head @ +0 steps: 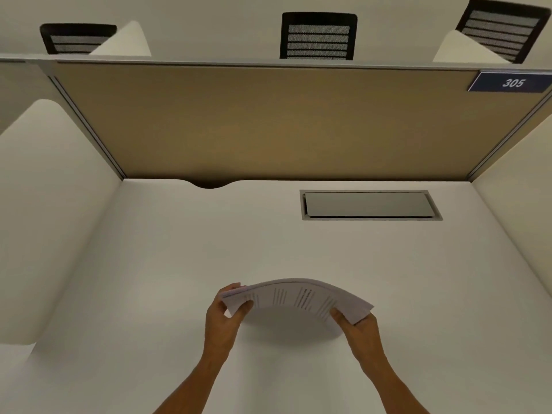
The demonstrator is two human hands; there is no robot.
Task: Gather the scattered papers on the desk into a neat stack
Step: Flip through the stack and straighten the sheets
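Note:
A bundle of white printed papers is held above the white desk, bowed upward in the middle like an arch, casting a shadow below. My left hand pinches its left end, thumb under and fingers behind the sheets. My right hand grips its right end, thumb on the printed side. The sheets' edges lie nearly together, slightly fanned at the right corner. No other loose paper shows on the desk.
A grey metal cable hatch is set into the desk at the back right. A tan partition panel closes the back, white side walls flank the desk. Black mesh chairs stand beyond. A blue sign reads 305.

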